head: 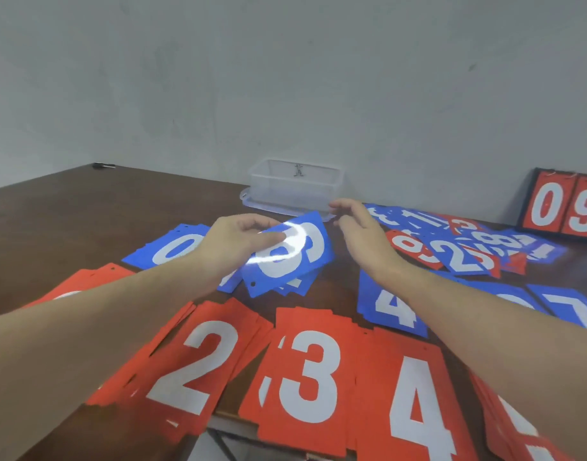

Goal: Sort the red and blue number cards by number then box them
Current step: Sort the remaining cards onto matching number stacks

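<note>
Left hand (238, 241) pinches blue card (288, 257) edge; right hand (362, 234) loose nr clear box (295, 188).

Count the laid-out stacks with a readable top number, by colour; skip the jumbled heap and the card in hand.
Red stacks: 3 (red 2, red 3, red 4)
Blue stacks: 3 (blue 0, blue 4, blue 7)
Total: 6
Stacks hidden under the arms are not counted.
</note>
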